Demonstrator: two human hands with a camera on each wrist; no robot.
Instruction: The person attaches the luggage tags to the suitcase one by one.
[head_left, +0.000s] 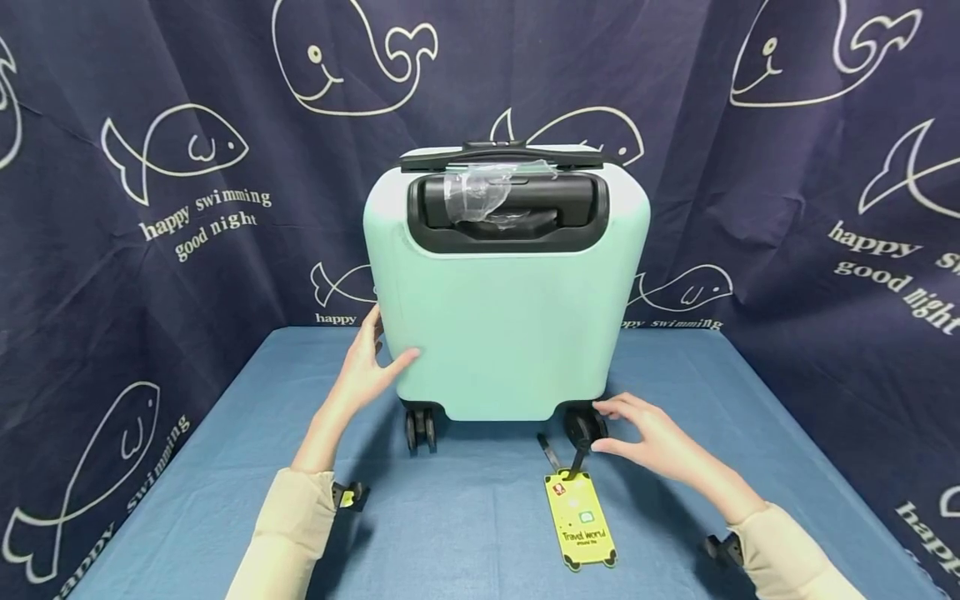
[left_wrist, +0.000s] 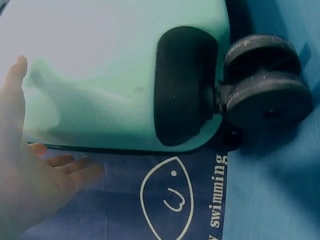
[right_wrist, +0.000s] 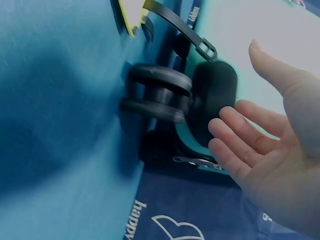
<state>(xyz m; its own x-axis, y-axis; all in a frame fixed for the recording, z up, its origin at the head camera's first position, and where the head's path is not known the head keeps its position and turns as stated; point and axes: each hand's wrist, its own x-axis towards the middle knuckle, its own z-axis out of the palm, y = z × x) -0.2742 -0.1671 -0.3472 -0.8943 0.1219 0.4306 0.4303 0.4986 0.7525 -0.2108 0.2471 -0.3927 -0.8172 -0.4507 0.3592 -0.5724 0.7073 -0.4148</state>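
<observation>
A mint-green suitcase (head_left: 510, 325) stands upright on its wheels, with a black recessed handle area (head_left: 510, 208) at the top. My left hand (head_left: 367, 371) is at its lower left side, thumb toward the front face and fingers along the side; contact is unclear. By the lower right corner, my right hand (head_left: 648, 437) has its fingers loosely extended beside the right front wheel (head_left: 583, 425), holding nothing. A yellow luggage tag (head_left: 581, 517) lies in front of that wheel. In the right wrist view its black strap (right_wrist: 175, 20) runs toward the suitcase's wheel corner.
Blue cloth (head_left: 465, 533) covers the table. A dark blue curtain (head_left: 187, 250) with white fish drawings surrounds it at the back and both sides. Clear plastic wrap (head_left: 480, 192) clings to the suitcase's handle. The left front wheel (head_left: 420, 429) rests on the cloth.
</observation>
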